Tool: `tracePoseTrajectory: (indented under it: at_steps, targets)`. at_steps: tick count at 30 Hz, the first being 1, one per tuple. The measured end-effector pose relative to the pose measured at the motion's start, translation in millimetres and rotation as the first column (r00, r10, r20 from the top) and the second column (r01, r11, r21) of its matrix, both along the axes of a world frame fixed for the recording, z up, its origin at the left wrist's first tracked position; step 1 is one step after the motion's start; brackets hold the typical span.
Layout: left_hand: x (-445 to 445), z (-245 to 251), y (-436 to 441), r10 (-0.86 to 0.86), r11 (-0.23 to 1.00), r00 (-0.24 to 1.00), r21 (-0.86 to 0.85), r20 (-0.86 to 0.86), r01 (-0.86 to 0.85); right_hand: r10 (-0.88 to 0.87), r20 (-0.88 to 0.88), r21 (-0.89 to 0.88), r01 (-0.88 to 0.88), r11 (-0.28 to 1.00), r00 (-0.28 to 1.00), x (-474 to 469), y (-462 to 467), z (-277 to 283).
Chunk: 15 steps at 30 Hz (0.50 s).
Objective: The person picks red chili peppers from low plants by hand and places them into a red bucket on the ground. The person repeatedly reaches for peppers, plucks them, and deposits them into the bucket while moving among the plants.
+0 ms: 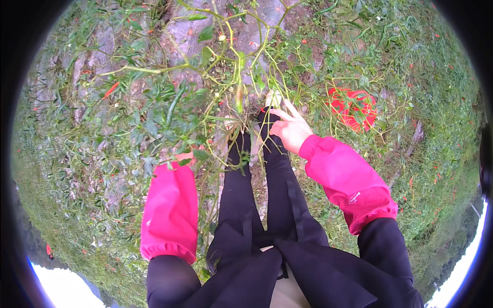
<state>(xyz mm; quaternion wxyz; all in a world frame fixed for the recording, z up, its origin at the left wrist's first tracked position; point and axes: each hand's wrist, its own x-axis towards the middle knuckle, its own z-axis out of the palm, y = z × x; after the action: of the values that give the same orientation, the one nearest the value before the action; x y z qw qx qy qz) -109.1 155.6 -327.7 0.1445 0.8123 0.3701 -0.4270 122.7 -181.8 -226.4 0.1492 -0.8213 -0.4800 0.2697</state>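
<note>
My right hand [291, 129] reaches in among thin green stems of a chili pepper plant [231, 57], over my right shin. Its fingers are spread, and a small red piece [264, 110], perhaps a chili, lies at the index fingertip; I cannot tell whether they touch. My left hand [186, 156] is mostly hidden by leaves on the left of the plant, so its grip does not show. Near it, a long green chili [176, 104] hangs among leaves, and a red chili [111, 90] is farther left. Both forearms wear pink sleeve covers.
Partly behind stems at the right is a red container or bag [358, 117]. Dense pepper plants spread around, with red chilies scattered among them. Greyish plastic sheeting [188, 34] covers ground ahead. My dark-trousered legs [240, 192] stand close to the plant's base.
</note>
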Motion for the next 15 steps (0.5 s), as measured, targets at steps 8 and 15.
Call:
tracePoseTrajectory:
  at_steps: [8, 15]
  targets:
    - [50, -7, -81, 0.658, 0.39, 0.71, -0.694, -0.251, -0.605, -0.123, 0.08, -0.048, 0.127, 0.991, 0.989, -14, -5, -3]
    - [117, 78, -143, 0.733, -0.085, 0.51, -0.804, -0.451, -0.589, -0.36, -0.177, -0.173, 0.331, 0.928, 0.916, -28, 5, 17]
